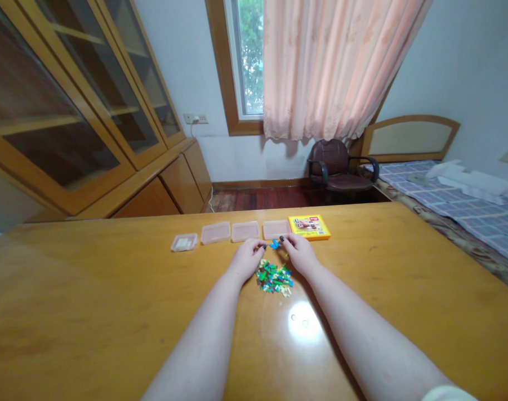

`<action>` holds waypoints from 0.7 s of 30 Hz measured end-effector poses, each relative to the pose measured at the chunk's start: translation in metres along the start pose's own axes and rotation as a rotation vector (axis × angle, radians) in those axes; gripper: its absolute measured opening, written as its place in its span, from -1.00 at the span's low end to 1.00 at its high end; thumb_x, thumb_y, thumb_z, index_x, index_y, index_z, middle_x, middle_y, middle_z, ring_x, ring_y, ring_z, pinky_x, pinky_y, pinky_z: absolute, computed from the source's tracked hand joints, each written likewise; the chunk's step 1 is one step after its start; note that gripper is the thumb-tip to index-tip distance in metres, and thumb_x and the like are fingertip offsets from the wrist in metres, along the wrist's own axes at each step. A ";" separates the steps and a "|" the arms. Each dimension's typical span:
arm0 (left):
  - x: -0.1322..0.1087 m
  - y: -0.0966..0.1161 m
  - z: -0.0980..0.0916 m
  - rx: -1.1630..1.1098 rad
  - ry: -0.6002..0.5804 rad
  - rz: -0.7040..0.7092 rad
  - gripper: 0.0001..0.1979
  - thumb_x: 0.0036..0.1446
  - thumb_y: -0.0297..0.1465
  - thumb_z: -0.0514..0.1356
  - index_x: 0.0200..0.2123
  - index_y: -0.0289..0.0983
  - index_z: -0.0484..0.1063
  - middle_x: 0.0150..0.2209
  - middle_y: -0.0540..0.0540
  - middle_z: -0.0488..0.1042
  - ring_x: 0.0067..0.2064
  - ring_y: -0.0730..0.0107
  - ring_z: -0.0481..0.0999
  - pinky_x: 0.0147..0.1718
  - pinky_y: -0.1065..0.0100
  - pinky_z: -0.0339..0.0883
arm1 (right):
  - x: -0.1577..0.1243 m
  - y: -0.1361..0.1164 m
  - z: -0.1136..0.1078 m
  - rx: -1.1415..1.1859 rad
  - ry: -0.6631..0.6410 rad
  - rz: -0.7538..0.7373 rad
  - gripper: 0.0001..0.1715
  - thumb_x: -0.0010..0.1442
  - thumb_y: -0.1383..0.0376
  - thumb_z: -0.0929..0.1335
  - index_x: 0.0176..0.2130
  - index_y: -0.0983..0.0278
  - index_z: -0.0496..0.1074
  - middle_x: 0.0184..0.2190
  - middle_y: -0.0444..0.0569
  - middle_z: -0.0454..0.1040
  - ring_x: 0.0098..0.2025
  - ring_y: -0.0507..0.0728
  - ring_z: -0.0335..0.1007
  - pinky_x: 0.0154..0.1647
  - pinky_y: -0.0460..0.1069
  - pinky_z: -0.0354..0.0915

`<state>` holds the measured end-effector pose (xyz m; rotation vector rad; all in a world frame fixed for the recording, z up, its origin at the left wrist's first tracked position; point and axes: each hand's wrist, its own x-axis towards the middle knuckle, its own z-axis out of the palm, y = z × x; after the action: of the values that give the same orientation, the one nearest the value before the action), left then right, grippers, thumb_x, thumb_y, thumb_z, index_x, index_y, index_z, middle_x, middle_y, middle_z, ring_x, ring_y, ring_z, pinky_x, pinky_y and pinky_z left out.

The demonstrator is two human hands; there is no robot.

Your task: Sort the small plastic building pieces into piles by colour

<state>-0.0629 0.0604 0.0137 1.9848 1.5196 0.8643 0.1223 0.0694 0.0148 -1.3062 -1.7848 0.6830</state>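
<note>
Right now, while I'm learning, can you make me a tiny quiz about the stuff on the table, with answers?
1. True or false: the yellow box lies at the right end of the row of trays.
2. What colour is the small clump between the left hand and the right hand?
3. Where is the pile? A: in a tray. B: on the table. C: on the chair.

Key: 1 true; 2 blue; 3 B.

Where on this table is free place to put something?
Free: tabletop left of the left forearm, and right of the right forearm and yellow box. Crowded: around the brick pile, left hand and right hand; also plastic trays.
</note>
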 end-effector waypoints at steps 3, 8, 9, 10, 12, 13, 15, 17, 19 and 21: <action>0.001 -0.001 -0.001 0.018 0.055 -0.036 -0.77 0.09 -0.39 0.07 -0.24 -0.26 0.48 -0.32 -0.07 0.46 -0.32 0.38 0.40 -0.28 0.34 0.28 | 0.000 0.000 0.000 0.002 0.013 -0.013 -0.66 0.22 0.17 0.19 -0.41 0.30 0.41 -0.46 -0.05 0.44 -0.40 0.08 0.29 -0.37 -0.07 0.13; 0.002 -0.004 -0.001 0.026 0.051 -0.025 -0.76 0.10 -0.40 0.05 -0.23 -0.26 0.47 -0.25 -0.09 0.48 -0.24 0.34 0.42 -0.20 0.32 0.28 | 0.000 0.002 -0.001 -0.033 0.018 0.001 -0.61 0.24 0.18 0.16 -0.46 0.30 0.39 -0.48 -0.04 0.44 -0.41 0.09 0.30 -0.37 -0.07 0.12; 0.002 -0.004 -0.001 0.025 0.043 -0.015 -0.76 0.10 -0.40 0.05 -0.23 -0.26 0.47 -0.24 -0.09 0.49 -0.22 0.33 0.43 -0.17 0.32 0.27 | 0.000 0.003 -0.001 -0.040 0.017 0.009 -0.60 0.24 0.18 0.15 -0.48 0.30 0.38 -0.50 -0.05 0.44 -0.42 0.08 0.30 -0.38 -0.08 0.12; 0.002 -0.005 -0.001 0.025 0.036 -0.006 -0.76 0.11 -0.39 0.04 -0.23 -0.26 0.47 -0.23 -0.10 0.49 -0.20 0.32 0.43 -0.15 0.31 0.27 | 0.000 0.004 -0.001 -0.050 0.017 0.014 -0.59 0.24 0.19 0.15 -0.50 0.30 0.37 -0.52 -0.06 0.43 -0.43 0.08 0.29 -0.39 -0.08 0.11; 0.002 -0.005 -0.002 0.032 0.015 0.005 -0.75 0.15 -0.35 0.01 -0.26 -0.26 0.47 -0.25 -0.11 0.50 -0.20 0.30 0.43 -0.16 0.30 0.26 | 0.000 0.005 -0.001 -0.067 0.020 0.021 -0.57 0.24 0.19 0.15 -0.53 0.29 0.36 -0.56 -0.08 0.41 -0.46 0.07 0.29 -0.41 -0.09 0.10; 0.001 -0.005 -0.003 0.035 0.004 0.008 -0.74 0.16 -0.32 0.00 -0.29 -0.27 0.47 -0.28 -0.11 0.50 -0.20 0.30 0.43 -0.18 0.30 0.26 | 0.000 0.005 -0.002 -0.068 0.019 0.023 -0.56 0.24 0.18 0.15 -0.55 0.29 0.35 -0.58 -0.09 0.40 -0.47 0.07 0.29 -0.42 -0.09 0.10; 0.000 -0.003 -0.004 0.040 -0.022 0.019 -0.71 0.17 -0.29 -0.01 -0.33 -0.27 0.47 -0.32 -0.11 0.50 -0.24 0.30 0.43 -0.22 0.31 0.27 | -0.001 0.005 -0.002 -0.042 -0.010 0.033 -0.51 0.25 0.16 0.14 -0.59 0.29 0.35 -0.62 -0.09 0.39 -0.49 0.06 0.30 -0.43 -0.09 0.10; -0.001 0.000 -0.005 0.027 -0.061 0.058 -0.74 0.16 -0.30 0.02 -0.34 -0.27 0.47 -0.32 -0.10 0.49 -0.25 0.32 0.42 -0.24 0.33 0.27 | -0.001 0.004 -0.004 0.013 -0.073 0.049 -0.44 0.25 0.12 0.14 -0.65 0.29 0.33 -0.66 -0.10 0.38 -0.54 0.04 0.30 -0.45 -0.10 0.12; -0.003 0.003 -0.006 0.003 -0.130 0.140 -0.77 0.13 -0.31 0.06 -0.32 -0.27 0.48 -0.31 -0.09 0.49 -0.25 0.34 0.42 -0.22 0.34 0.26 | -0.003 0.004 -0.005 0.066 -0.161 0.061 -0.39 0.24 0.09 0.15 -0.70 0.29 0.31 -0.73 -0.11 0.34 -0.61 0.02 0.26 -0.49 -0.10 0.12; -0.004 0.006 -0.006 -0.016 -0.197 0.231 -0.79 0.11 -0.33 0.09 -0.32 -0.26 0.50 -0.31 -0.08 0.50 -0.23 0.34 0.42 -0.18 0.33 0.26 | -0.004 0.004 -0.007 0.107 -0.251 0.059 -0.39 0.23 0.09 0.17 -0.73 0.29 0.28 -0.78 -0.12 0.30 -0.66 0.01 0.22 -0.53 -0.11 0.12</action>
<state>-0.0644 0.0550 0.0211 2.1921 1.1879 0.7404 0.1304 0.0665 0.0140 -1.2490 -1.8834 0.9989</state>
